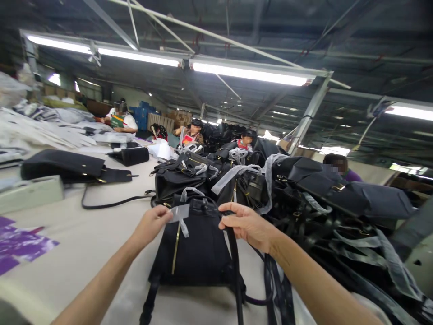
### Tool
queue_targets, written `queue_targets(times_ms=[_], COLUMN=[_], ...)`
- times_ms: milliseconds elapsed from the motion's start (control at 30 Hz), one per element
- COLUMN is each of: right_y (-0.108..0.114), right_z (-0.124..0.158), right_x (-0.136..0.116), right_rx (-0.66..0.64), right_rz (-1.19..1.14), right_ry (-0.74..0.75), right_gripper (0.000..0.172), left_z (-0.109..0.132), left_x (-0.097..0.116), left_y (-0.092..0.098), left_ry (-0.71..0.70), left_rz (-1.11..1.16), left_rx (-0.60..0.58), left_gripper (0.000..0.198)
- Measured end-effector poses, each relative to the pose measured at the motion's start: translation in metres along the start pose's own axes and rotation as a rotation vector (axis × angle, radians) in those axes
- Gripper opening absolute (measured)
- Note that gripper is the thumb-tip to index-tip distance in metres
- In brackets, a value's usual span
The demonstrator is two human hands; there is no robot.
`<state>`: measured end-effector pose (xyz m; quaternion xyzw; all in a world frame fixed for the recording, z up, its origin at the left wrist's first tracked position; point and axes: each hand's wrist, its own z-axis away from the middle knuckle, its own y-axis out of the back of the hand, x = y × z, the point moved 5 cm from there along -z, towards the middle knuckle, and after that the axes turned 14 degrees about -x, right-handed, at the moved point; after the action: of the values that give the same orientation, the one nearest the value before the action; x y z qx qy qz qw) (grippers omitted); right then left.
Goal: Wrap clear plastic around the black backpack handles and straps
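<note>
A black backpack (199, 243) lies on the pale table in front of me, with a gold zipper (176, 248) down its left part. At its upper left, my left hand (158, 220) pinches a small piece of clear plastic film (181, 212). My right hand (248, 225) is closed around a black strap (234, 262) at the bag's upper right; the strap runs down past the bag's side. A strip of clear wrap (183, 228) hangs on the bag just below the film, and more wrap covers its top handle (192, 192).
Black bags (182, 178) with wrapped handles are heaped behind and to the right. On the left are a black bag (64, 166), a pale green box-like piece (32, 193) and purple-and-white sheets (25, 243). Several people sit farther back beneath tube lights (250, 74).
</note>
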<state>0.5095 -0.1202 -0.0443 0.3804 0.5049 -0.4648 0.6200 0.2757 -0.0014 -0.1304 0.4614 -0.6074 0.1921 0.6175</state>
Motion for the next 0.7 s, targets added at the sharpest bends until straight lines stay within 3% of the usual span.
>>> queue_targets(times_ms=[133, 267, 333, 467, 567, 700], right_y=[-0.008, -0.031, -0.047, -0.089, -0.119, -0.124], right_z=[-0.01, -0.007, 0.005, 0.029, 0.036, 0.044], right_x=[0.052, 0.096, 0.115, 0.164, 0.193, 0.209], right_rx=[0.043, 0.101, 0.188, 0.229, 0.159, 0.218], right_rz=[0.216, 0.489, 0.46, 0.02, -0.173, -0.217], right_ry=[-0.024, 0.012, 0.057, 0.01, -0.011, 0.011], right_gripper=[0.034, 0.017, 0.027, 0.069, 0.066, 0.052], left_z=[0.068, 0.123, 0.142, 0.168, 0.177, 0.182], left_x=[0.005, -0.011, -0.023, -0.041, -0.043, -0.037], left_y=[-0.052, -0.098, -0.11, -0.115, -0.118, -0.131], left_ry=[0.235, 0.356, 0.38, 0.292, 0.163, 0.146], left_rz=[0.668, 0.877, 0.861, 0.549, 0.34, 0.35], left_rx=[-0.202, -0.164, -0.097, 0.033, 0.032, -0.091], left_gripper=[0.045, 0.049, 0.05, 0.042, 0.04, 0.038])
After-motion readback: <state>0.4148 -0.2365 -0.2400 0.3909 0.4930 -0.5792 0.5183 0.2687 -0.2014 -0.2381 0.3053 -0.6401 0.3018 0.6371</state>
